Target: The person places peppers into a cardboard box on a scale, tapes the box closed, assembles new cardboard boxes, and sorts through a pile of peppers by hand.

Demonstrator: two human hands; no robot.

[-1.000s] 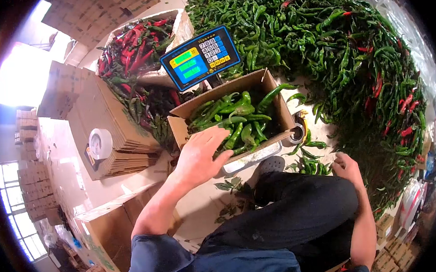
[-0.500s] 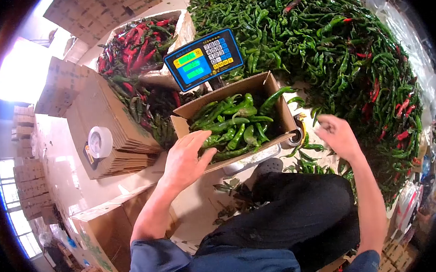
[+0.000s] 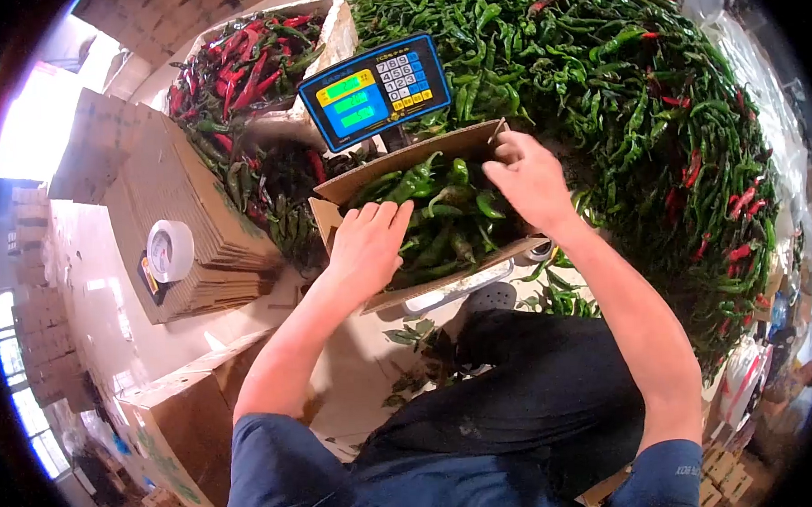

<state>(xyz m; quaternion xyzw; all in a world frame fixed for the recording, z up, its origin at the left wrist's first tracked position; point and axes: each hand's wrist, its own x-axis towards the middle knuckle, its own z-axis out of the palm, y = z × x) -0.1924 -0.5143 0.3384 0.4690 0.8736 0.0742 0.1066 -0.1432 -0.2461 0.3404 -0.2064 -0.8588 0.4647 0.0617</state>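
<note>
A cardboard box [image 3: 400, 151] of green chili peppers [image 3: 453, 197] rests on the platform [image 3: 457, 287] of a scale. The scale's display [image 3: 374, 92] stands behind the box, its green readouts lit. My left hand [image 3: 367, 242] lies over the box's left part, palm down, fingers stretched out on the peppers. At the far right corner, my right hand [image 3: 532, 183] hangs over the box's right side, fingers bent, thumb apart from them. Nothing shows in its grasp. The peppers under both hands are partly hidden.
A large heap of green peppers [image 3: 617, 108] with some red ones spreads behind and to the right. Red peppers [image 3: 248, 65] fill a white foam box at back left. Flattened cartons [image 3: 182, 204] are stacked left, with a tape roll [image 3: 170, 250] on top. An open carton [image 3: 182, 417] stands front left.
My right hand has moved left and up from the pepper heap to the box's right side. My left hand has shifted right, further onto the peppers. The view has shifted slightly.
</note>
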